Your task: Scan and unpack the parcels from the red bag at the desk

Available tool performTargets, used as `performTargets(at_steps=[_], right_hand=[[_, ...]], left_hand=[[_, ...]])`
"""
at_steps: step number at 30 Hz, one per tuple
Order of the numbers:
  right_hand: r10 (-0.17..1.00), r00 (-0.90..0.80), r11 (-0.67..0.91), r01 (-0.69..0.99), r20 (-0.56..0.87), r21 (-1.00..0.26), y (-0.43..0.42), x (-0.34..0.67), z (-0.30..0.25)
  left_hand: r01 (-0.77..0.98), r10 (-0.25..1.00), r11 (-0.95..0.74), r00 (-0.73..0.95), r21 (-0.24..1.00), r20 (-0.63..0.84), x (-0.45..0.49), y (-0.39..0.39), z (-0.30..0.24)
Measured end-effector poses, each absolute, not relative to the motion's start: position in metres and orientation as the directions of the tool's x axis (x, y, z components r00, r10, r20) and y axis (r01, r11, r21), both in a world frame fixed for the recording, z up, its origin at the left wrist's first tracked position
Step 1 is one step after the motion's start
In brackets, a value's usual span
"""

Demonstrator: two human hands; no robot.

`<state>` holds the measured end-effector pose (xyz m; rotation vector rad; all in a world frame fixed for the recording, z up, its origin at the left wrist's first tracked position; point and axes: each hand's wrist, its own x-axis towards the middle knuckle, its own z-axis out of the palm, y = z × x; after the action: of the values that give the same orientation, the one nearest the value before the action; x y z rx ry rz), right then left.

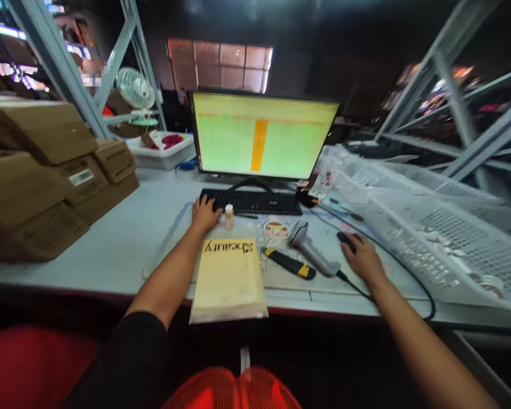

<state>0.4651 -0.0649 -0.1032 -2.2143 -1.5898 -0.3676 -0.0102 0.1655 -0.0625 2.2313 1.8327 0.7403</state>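
Observation:
My left hand [205, 215] rests on the left end of a black keyboard [255, 201], its fingers spread over the keys. My right hand [363, 258] is curled over a black computer mouse [346, 242]. Close to my left fingers stands a small bottle [229, 218] with a white cap. Below it lies a yellow packet [229, 277] with dark "beauty" lettering, upside down to me or mirrored. Between the packet and my right hand are a black-and-yellow utility knife [290, 263] and a grey barcode scanner [313, 250] with a black cable.
A lit monitor [230, 139] stands behind the keyboard. Brown cardboard boxes [83, 176] are stacked on the left. White plastic baskets [421, 267] occupy the right side, one holding small items. A white tub [159, 156] and a fan [135, 88] are at the back left.

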Motion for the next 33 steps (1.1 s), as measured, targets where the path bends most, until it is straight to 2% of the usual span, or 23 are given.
performTargets(at_steps=[2, 3, 5, 6, 8, 10, 13, 16, 18, 20, 21, 23, 25, 26, 28, 30, 31, 33], right_hand=[[0.85, 0.325, -0.283, 0.945, 0.414, -0.161, -0.066, 0.462, -0.101], [0.856, 0.325, -0.282, 0.945, 0.402, -0.163, -0.065, 0.461, -0.101], [0.862, 0.33, -0.287, 0.943, 0.385, -0.165, -0.062, 0.459, -0.101], [0.864, 0.332, -0.29, 0.943, 0.378, -0.166, -0.061, 0.457, -0.101], [0.859, 0.34, -0.301, 0.94, 0.383, -0.159, -0.061, 0.455, -0.1], [0.851, 0.341, -0.308, 0.94, 0.398, -0.145, -0.063, 0.452, -0.098], [0.848, 0.324, -0.305, 0.946, 0.421, -0.114, -0.064, 0.449, -0.097], [0.848, 0.317, -0.296, 0.948, 0.425, -0.117, -0.064, 0.448, -0.096], [0.849, 0.317, -0.286, 0.949, 0.424, -0.135, -0.064, 0.448, -0.096], [0.846, 0.309, -0.272, 0.951, 0.434, -0.147, -0.064, 0.449, -0.098], [0.84, 0.308, -0.268, 0.951, 0.447, -0.151, -0.063, 0.45, -0.099], [0.826, 0.314, -0.266, 0.949, 0.467, -0.169, -0.063, 0.452, -0.102], [0.819, 0.335, -0.27, 0.941, 0.465, -0.203, -0.062, 0.453, -0.104], [0.82, 0.343, -0.269, 0.937, 0.457, -0.222, -0.062, 0.454, -0.105], [0.821, 0.346, -0.256, 0.934, 0.454, -0.249, -0.063, 0.455, -0.107], [0.815, 0.34, -0.239, 0.935, 0.47, -0.263, -0.063, 0.459, -0.111], [0.808, 0.34, -0.234, 0.935, 0.482, -0.268, -0.062, 0.462, -0.114], [0.798, 0.313, -0.227, 0.948, 0.516, -0.224, -0.059, 0.47, -0.122]], left_hand=[[0.85, 0.935, -0.239, 0.071, 0.469, 0.348, -0.025, 0.142, -0.041], [0.825, 0.91, -0.293, 0.086, 0.483, 0.405, -0.033, 0.124, -0.032], [0.716, 0.814, -0.534, 0.292, 0.449, 0.502, -0.042, 0.073, -0.025], [0.631, 0.753, -0.648, 0.447, 0.426, 0.483, -0.043, 0.041, -0.029], [0.539, 0.656, -0.75, 0.679, 0.383, 0.329, -0.037, -0.023, -0.05], [0.569, 0.635, -0.762, 0.75, 0.309, 0.184, -0.026, -0.071, -0.082], [0.644, 0.69, -0.717, 0.71, 0.265, 0.142, -0.019, -0.094, -0.112], [0.586, 0.697, -0.71, 0.664, 0.39, 0.271, -0.038, -0.081, -0.094], [0.557, 0.749, -0.663, 0.49, 0.5, 0.447, -0.064, -0.067, -0.065], [0.544, 0.801, -0.559, 0.159, 0.626, 0.577, -0.092, -0.051, -0.038], [0.511, 0.811, -0.503, 0.002, 0.696, 0.585, -0.105, -0.043, -0.029], [0.39, 0.842, -0.425, -0.161, 0.817, 0.515, -0.126, -0.024, -0.024], [0.315, 0.906, -0.33, -0.159, 0.89, 0.392, -0.139, -0.006, -0.033], [0.337, 0.938, -0.261, -0.134, 0.905, 0.32, -0.143, 0.001, -0.042], [0.507, 0.966, -0.135, -0.123, 0.851, 0.226, -0.145, 0.009, -0.061], [0.722, 0.954, -0.095, -0.131, 0.685, 0.271, -0.142, 0.009, -0.077], [0.803, 0.944, -0.117, -0.092, 0.584, 0.316, -0.14, 0.007, -0.084], [0.878, 0.939, -0.245, 0.109, 0.41, 0.326, -0.133, 0.002, -0.092]])
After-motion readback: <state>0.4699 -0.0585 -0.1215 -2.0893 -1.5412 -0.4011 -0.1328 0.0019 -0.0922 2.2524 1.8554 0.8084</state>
